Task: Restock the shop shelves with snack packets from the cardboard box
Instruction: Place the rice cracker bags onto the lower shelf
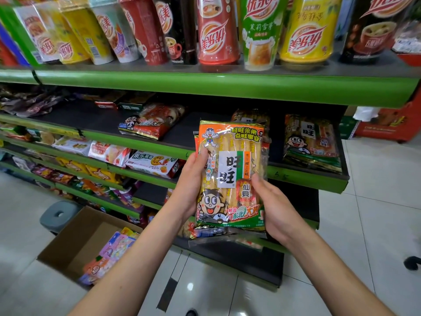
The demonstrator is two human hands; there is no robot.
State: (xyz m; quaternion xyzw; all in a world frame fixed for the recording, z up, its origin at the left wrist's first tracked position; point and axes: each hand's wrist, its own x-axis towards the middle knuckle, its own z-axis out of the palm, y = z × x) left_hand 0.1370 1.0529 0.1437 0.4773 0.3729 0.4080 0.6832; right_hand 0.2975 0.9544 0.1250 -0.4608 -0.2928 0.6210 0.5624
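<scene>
Floor (pixel 376 201) laid with pale glossy tiles, ceiling light reflected. Grey stool (pixel 58 215) placed at left. Red display stand (pixel 387 126) seen at right.

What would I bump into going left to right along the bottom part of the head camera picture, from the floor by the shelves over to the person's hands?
grey stool → cardboard box → left hand → rice cracker packet → right hand
</scene>
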